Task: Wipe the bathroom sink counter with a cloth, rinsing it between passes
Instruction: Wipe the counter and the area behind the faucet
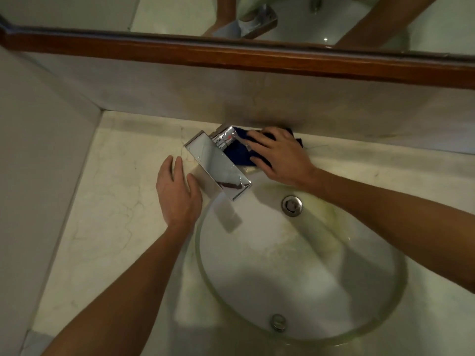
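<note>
Right hand flat, fingers spread, pressing blue cloth onto counter behind faucet, upper centre | left hand open, empty, resting left | tip: press evenly, work round the faucet base.

Basin set into the desk, right of centre. Faucet stands on the desk behind the basin's rear rim, spout reaching forward over the bowl. Drain in the basin, just right of the spout tip; overflow fitting on the near wall. Cloth on the desk behind the faucet, against the back wall, under the right hand. Left hand flat on the desk, touching the faucet's left side. Mirror frame runs above the back wall.
</note>
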The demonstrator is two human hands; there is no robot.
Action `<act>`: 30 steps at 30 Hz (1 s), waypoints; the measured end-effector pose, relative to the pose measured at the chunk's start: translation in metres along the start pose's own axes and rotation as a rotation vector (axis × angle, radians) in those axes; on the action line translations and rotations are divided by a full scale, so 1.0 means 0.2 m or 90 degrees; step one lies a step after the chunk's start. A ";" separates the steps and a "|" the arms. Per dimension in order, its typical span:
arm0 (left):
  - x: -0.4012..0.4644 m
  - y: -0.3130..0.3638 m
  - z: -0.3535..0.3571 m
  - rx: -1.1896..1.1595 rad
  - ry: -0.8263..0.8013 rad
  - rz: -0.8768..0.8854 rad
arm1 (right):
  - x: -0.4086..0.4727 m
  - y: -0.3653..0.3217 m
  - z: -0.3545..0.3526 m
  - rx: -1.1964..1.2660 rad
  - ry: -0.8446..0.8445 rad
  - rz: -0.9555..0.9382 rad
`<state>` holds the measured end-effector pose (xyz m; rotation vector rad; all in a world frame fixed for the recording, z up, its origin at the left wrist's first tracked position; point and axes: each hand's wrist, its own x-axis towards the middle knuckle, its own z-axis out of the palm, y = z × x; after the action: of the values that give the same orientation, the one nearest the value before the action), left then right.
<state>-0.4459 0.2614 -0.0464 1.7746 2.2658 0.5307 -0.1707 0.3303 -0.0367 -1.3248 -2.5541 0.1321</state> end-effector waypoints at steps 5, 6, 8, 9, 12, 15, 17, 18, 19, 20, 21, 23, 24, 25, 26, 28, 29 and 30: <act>0.00 0.01 0.00 -0.008 0.004 -0.002 | -0.08 0.05 0.01 0.034 0.011 -0.138; -0.01 0.01 0.00 -0.012 0.005 -0.004 | -0.08 0.06 0.00 0.037 0.007 -0.162; -0.01 0.01 -0.01 -0.019 0.004 -0.010 | -0.09 0.08 0.00 0.040 -0.002 -0.215; -0.01 0.02 -0.01 -0.020 0.002 -0.012 | -0.10 0.09 0.00 0.041 -0.007 -0.247; -0.01 0.01 -0.02 -0.014 0.000 -0.012 | -0.11 0.11 0.00 0.026 -0.020 -0.315; -0.01 0.00 -0.01 -0.019 0.000 -0.003 | -0.14 0.13 -0.01 0.006 -0.042 -0.283; 0.00 0.00 -0.01 -0.020 -0.001 -0.001 | -0.18 0.16 -0.03 0.003 -0.038 -0.198; 0.00 -0.01 -0.01 -0.021 0.000 0.003 | -0.21 0.18 -0.04 0.009 -0.032 -0.143; 0.01 -0.01 -0.01 -0.022 0.003 0.007 | -0.24 0.20 -0.06 0.013 -0.026 -0.090; 0.01 -0.02 -0.01 -0.021 0.003 0.010 | -0.29 0.23 -0.08 0.010 -0.020 -0.042; 0.00 -0.01 -0.01 -0.020 0.003 0.011 | -0.33 0.25 -0.10 0.003 -0.011 -0.002; 0.01 -0.01 -0.01 -0.021 0.005 0.015 | -0.44 0.30 -0.15 0.008 0.012 0.068; 0.01 -0.01 -0.01 -0.022 0.005 0.015 | -0.51 0.33 -0.18 0.014 0.025 0.097; 0.01 -0.01 -0.01 -0.022 0.003 0.010 | -0.58 0.36 -0.21 0.013 0.034 0.121; 0.01 0.00 -0.01 -0.022 0.002 0.005 | -0.66 0.40 -0.24 0.007 0.041 0.144; 0.00 0.00 -0.01 -0.020 0.004 0.003 | -0.84 0.51 -0.29 -0.008 0.054 0.194; 0.00 0.00 -0.01 -0.019 0.009 0.008 | -0.93 0.57 -0.33 -0.012 0.060 0.218; 0.00 0.01 -0.01 -0.021 0.014 0.016 | -1.00 0.61 -0.36 -0.018 0.062 0.236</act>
<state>-0.4454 0.2609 -0.0444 1.7917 2.2387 0.5910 0.0559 0.2354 -0.0303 -1.7566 -2.2156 0.0990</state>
